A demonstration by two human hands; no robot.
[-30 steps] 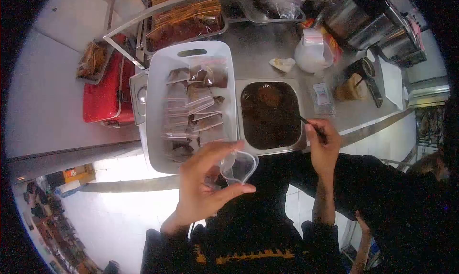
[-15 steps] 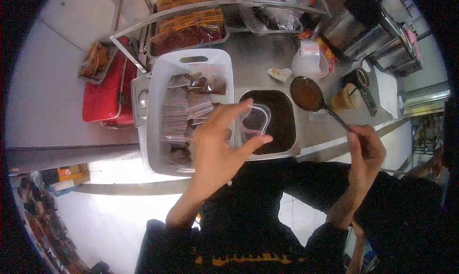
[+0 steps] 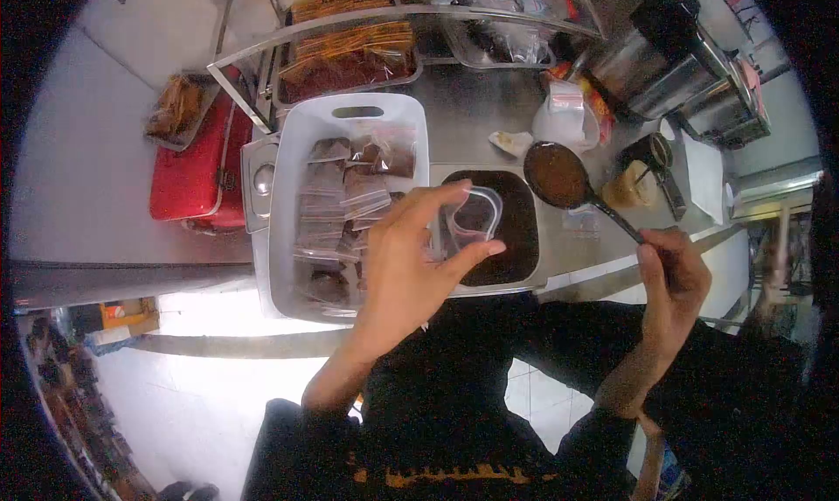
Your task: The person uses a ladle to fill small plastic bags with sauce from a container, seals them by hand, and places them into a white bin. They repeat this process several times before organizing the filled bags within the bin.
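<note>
My left hand (image 3: 404, 254) holds a small clear zip bag (image 3: 474, 212), its mouth spread between thumb and fingers. Below the bag sits a metal pan (image 3: 539, 239) of dark brown contents. In my right hand (image 3: 675, 274) is the handle of a dark spoon (image 3: 618, 219), with brown stuff heaped in its bowl. The spoon is to the right of the bag, over the counter beside the pan, and apart from the bag. Left of the pan, a white tub (image 3: 398, 109) contains several filled zip bags (image 3: 325, 212).
Behind a metal rail (image 3: 350, 31) stand trays of orange-brown packets (image 3: 358, 51) and clear bags (image 3: 507, 42). A white container (image 3: 564, 121), a cup (image 3: 636, 184) and steel appliances (image 3: 664, 73) occupy the right. At the left is a red case (image 3: 197, 173).
The spoon has shifted slightly left toward the bag. My left hand and the bag have moved a little to the right, with the grip unchanged.
</note>
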